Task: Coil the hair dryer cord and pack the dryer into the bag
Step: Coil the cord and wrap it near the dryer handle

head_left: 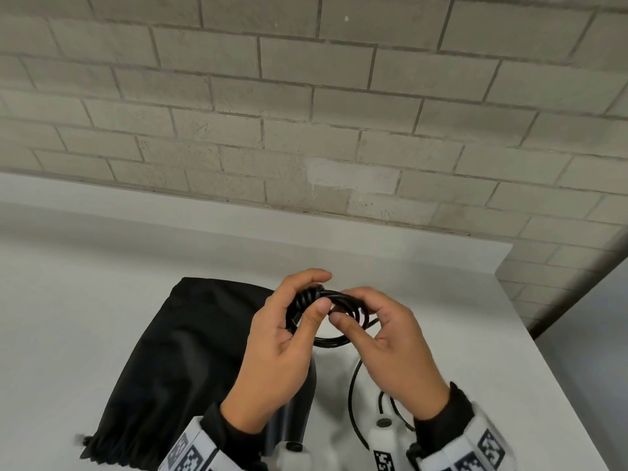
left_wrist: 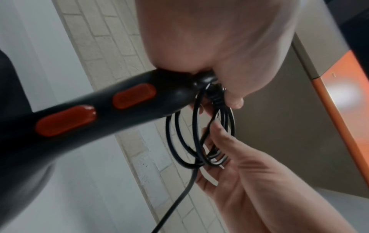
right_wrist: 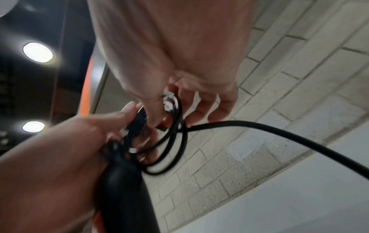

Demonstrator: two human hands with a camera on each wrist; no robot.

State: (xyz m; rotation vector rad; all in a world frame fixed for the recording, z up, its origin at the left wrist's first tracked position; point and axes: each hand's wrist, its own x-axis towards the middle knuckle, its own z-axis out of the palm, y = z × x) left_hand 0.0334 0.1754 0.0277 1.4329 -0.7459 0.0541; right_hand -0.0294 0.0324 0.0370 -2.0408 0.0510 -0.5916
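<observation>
The black hair dryer (left_wrist: 95, 113) has two red buttons on its handle. My left hand (head_left: 317, 291) grips the handle's cord end, thumb pressing the ribbed cord sleeve. The black cord (head_left: 334, 341) is wound in several loops that hang between both hands. My right hand (head_left: 346, 305) pinches the loops on their right side, fingers through the coil (left_wrist: 187, 141). A loose cord tail (head_left: 353, 379) drops toward the table and runs off right (right_wrist: 279, 134). The black drawstring bag (head_left: 190, 351) lies flat on the table under and left of my left hand. The dryer's body is mostly hidden in the head view.
The white table (head_left: 85, 283) stands against a grey brick wall (head_left: 306, 113). Its right edge (head_left: 543, 351) runs close to my right hand. White wrist-camera mounts (head_left: 384, 433) show at the bottom of the head view.
</observation>
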